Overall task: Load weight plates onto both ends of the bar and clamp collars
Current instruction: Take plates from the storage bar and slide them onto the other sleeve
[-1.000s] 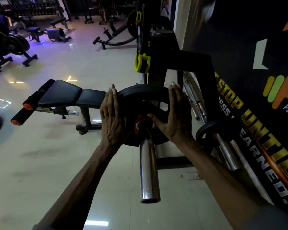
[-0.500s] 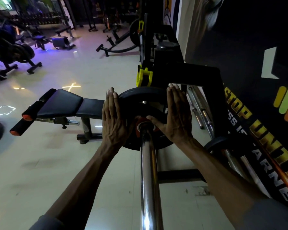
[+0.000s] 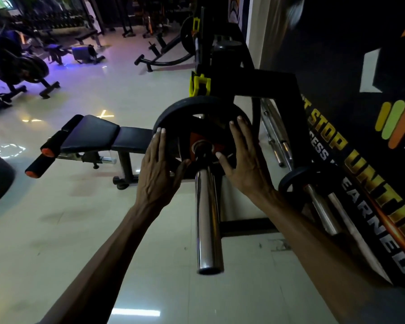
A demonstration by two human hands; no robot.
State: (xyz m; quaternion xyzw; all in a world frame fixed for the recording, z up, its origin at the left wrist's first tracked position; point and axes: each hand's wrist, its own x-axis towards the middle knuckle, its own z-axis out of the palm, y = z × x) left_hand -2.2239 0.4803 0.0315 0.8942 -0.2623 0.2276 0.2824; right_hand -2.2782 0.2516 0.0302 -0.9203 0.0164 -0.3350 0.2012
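Since half a second ago the view has swung back so the open end of the bar (image 3: pixel 207 220) shows again, and both hands have shifted on the plate: the left hand (image 3: pixel 158 169) sits lower on the near-left rim with its thumb reaching toward the hub, while the right hand (image 3: pixel 244 160) lies spread on the right face. Neither hand grips; the fingers (image 3: pixel 237 134) of both are open and flat, pressing the weight plate (image 3: pixel 197 106) along the chrome sleeve toward the rack (image 3: pixel 267 84). The plate is threaded on the bar, well up the sleeve, its red hub around the steel. With only flat palms on it, an uneven push could cock the plate and jam it on the sleeve, or let it slide back toward the open end. The thumbs near the hub risk a pinch if the plate seats suddenly against the stop behind it. No collar is visible on this sleeve yet, so the plate seems free to walk off if the bar tilts. A yellow clip (image 3: pixel 199 84) hangs on the rack upright just beyond; I cannot tell whether it is a collar.
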